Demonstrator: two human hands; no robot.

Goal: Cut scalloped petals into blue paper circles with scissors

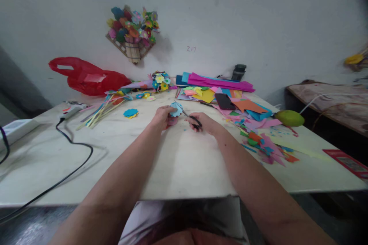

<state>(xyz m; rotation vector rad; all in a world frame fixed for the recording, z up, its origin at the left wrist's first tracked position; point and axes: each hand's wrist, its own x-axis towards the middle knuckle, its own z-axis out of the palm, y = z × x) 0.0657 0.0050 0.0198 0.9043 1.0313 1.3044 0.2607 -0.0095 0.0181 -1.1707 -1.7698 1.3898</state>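
Near the middle of the table, my left hand (162,117) pinches a light blue scalloped paper flower (176,110). A pink paper piece (172,121) shows just below it, beside the same fingers. My right hand (202,122) is closed on the black handles of a pair of scissors (196,120). Their blades point up and left, with the tips at the blue flower's upper right edge. Whether the blades are fully closed is too small to tell. To the left lie blue and yellow paper flowers (130,113), one on top of the other.
Paper scraps (266,147), a phone (224,102) and stacked coloured sheets (221,83) cover the right side. A green fruit (289,118) is at the right edge. Left are a red bag (92,78), thin strips (100,111) and a black cable (75,142). A flower bunch (161,81) stands behind.
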